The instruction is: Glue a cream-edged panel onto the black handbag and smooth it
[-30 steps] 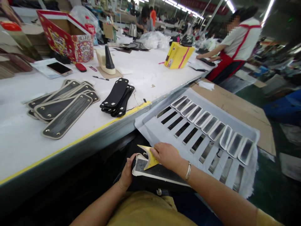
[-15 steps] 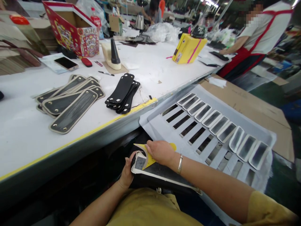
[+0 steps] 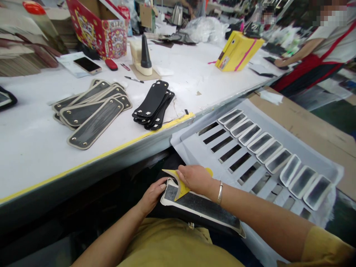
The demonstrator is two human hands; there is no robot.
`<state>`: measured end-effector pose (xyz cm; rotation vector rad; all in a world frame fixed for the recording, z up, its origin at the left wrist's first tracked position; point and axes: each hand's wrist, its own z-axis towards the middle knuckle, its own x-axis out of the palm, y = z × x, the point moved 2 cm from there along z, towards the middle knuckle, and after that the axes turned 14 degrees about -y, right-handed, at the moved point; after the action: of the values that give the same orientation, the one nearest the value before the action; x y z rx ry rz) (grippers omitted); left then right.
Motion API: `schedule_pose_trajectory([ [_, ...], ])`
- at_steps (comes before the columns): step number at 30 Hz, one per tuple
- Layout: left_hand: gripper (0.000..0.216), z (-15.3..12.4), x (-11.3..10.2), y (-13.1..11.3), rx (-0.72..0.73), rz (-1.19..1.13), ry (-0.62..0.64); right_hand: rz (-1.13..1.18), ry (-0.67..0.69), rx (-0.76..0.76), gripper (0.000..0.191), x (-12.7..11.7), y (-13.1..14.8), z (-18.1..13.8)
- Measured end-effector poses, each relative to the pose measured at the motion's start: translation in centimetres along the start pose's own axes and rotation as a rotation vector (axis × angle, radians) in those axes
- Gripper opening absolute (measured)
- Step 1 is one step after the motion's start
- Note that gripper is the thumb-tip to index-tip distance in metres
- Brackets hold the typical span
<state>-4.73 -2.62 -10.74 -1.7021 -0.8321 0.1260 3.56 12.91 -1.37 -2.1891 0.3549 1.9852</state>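
In the head view a long black strip with a pale border lies across my lap. My left hand pinches its left end, thumb and fingers closed at the border. My right hand is closed on a yellow scraper with a concave edge, its lower corner against the strip's dark face. Part of the scraper is hidden under the fingers, and my right forearm passes over the strip's far edge.
A slotted white rack on the right carries a row of pale-edged pieces. On the white table lie riveted strips, black strips, a phone, a red box and a yellow box. A co-worker's arm shows at upper right.
The camera view has turned a little, so the table and rack appear shifted right. My left fingers lie flatter along the strip's end. The right hand keeps the scraper at nearly the same spot.
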Motion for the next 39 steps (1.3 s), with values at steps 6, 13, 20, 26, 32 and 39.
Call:
schedule_pose_trajectory([
  [6, 0.04, 0.1, 0.1, -0.7, 0.103, 0.095, -0.005, -0.017, -0.021, -0.031, 0.033, -0.2, 0.1, 0.2],
  [13, 0.04, -0.6, 0.8, 0.0, 0.166, 0.117, -0.035, -0.012, -0.006, -0.044, 0.032, -0.3, 0.4, -0.1],
  [20, 0.042, -1.0, 1.0, 0.3, 0.141, 0.102, -0.032, -0.015, 0.02, -0.087, 0.035, -0.4, 0.4, 0.0],
  [26, 0.046, -1.0, 1.1, 0.8, 0.112, 0.069, -0.057, -0.024, 0.023, -0.164, 0.036, -0.5, 0.4, 0.7],
  [32, 0.047, -1.0, 0.9, 1.2, 0.116, 0.064, -0.089, -0.004, 0.032, -0.261, 0.038, -0.6, 0.1, 1.8],
  [39, 0.046, -0.8, 0.9, 1.2, 0.12, 0.047, -0.125, 0.016, 0.04, -0.45, 0.046, -0.5, -0.7, 3.6],
])
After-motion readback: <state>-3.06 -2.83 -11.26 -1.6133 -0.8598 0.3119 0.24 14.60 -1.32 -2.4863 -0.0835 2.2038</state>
